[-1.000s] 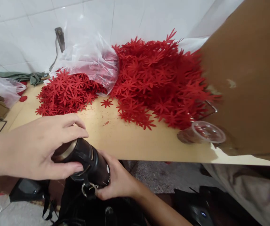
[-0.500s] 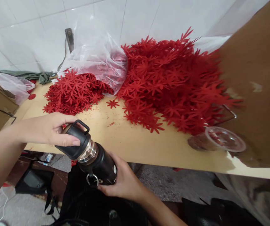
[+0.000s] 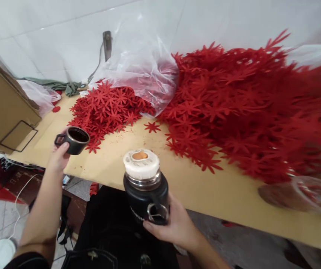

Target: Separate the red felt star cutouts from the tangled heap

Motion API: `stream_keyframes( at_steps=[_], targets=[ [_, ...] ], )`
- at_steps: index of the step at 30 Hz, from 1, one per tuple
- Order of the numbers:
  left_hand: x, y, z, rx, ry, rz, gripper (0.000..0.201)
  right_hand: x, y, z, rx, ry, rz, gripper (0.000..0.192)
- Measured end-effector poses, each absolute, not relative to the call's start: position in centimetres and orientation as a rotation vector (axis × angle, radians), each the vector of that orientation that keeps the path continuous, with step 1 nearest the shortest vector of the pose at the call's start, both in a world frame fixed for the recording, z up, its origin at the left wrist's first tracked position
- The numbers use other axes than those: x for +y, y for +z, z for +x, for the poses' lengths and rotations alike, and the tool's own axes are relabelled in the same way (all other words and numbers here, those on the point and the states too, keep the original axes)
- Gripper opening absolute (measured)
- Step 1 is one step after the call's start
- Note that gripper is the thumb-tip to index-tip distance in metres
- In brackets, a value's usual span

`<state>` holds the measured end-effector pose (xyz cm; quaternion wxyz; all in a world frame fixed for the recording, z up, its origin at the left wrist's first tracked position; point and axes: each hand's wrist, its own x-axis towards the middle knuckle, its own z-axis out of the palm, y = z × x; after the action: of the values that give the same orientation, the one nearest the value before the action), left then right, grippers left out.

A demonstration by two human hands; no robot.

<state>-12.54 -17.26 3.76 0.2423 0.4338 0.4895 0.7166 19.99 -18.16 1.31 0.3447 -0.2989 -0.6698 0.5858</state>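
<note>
My left hand (image 3: 60, 154) grips a black cup lid (image 3: 76, 142) by its handle side, mouth upward, over the left part of the table. In front of my lap, my right hand (image 3: 174, 224) is wrapped round a black thermos (image 3: 146, 194) that stands nearly upright. A white stopper (image 3: 141, 163) with an orange button tops the thermos, and a metal ring hangs on its side. Beyond both hands lies a pile of red flower-shaped cutouts (image 3: 110, 104), partly under a clear plastic bag (image 3: 149, 74).
A bigger heap of red cutouts (image 3: 233, 101) covers the right of the table (image 3: 107, 168). A clear plastic cup (image 3: 314, 194) lies at the right front. On the left stands a cardboard box (image 3: 6, 108) near a green cloth (image 3: 72, 89). White tiled wall (image 3: 65, 30) runs behind.
The cup lid has come off the thermos and moved left in my left hand, turned mouth up. The white stopper now shows. My right hand has tilted the thermos more upright, and the view has shifted left.
</note>
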Motion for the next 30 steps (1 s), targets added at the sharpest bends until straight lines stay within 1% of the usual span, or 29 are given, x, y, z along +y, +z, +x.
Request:
stream_keyframes(
  at_steps=[3,6,10,14,17,20,23,26,28,30],
  targets=[
    [-17.3,0.9,-14.8,1.627,2.107,1.082,0.053,-17.7,2.1,19.6,-1.786,1.467,-0.774,0.043],
    [-17.2,0.4,-17.8,1.946,2.19,1.019,0.052,-17.2,2.8,18.9,-1.854,1.358,-0.773,0.042],
    [-16.9,0.2,-20.2,2.252,2.049,0.986,0.043,-16.5,4.1,17.2,-1.915,1.398,-0.729,0.044],
    [-17.1,-0.9,-21.2,2.375,2.008,0.819,0.04,-16.0,5.6,15.1,-1.918,1.448,-0.678,0.041],
    [-18.2,-1.7,-22.3,2.443,1.907,0.704,0.04,-15.4,6.2,13.5,-1.961,1.452,-0.641,0.037],
    [-19.8,-2.4,-23.2,2.584,1.759,0.764,0.035,-14.7,6.3,11.8,-2.065,1.414,-0.633,0.04],
    [-21.5,-3.4,-23.5,2.773,1.512,0.909,0.028,-14.0,6.2,10.0,-2.141,1.384,-0.671,0.044],
    [-22.6,-4.2,-23.3,2.842,1.347,1.02,0.025,-13.4,6.2,8.0,-2.2,1.359,-0.714,0.053],
    [-23.2,-4.0,-22.9,2.825,1.395,1.082,0.033,-12.9,6.1,6.9,-2.258,1.325,-0.726,0.059],
    [-23.8,-2.6,-21.9,2.804,1.546,1.152,0.044,-12.3,5.8,6.1,-2.317,1.283,-0.727,0.062]
  ],
)
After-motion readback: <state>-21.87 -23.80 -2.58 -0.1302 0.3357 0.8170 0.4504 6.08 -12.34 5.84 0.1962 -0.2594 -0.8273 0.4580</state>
